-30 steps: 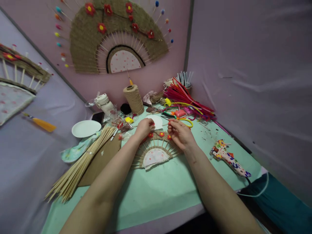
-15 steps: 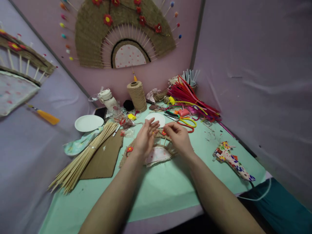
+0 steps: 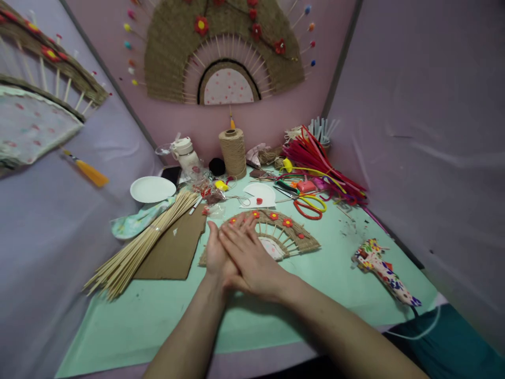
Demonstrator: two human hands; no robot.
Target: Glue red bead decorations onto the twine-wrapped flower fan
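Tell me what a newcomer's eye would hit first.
Probably the large fan with red flowers on the pink wall. Then the right hand laid over the left hand, partly hiding a smaller fan on the green table. Finally, the red pipe-cleaner bundle at back right.

Craft booth — twine spool (image 3: pixel 232 154), scissors (image 3: pixel 310 205), glue gun (image 3: pixel 386 272), draped walls (image 3: pixel 410 105).

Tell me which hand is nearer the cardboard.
Left. The left hand is just right of the cardboard; the right hand lies over the left one, farther from the cardboard.
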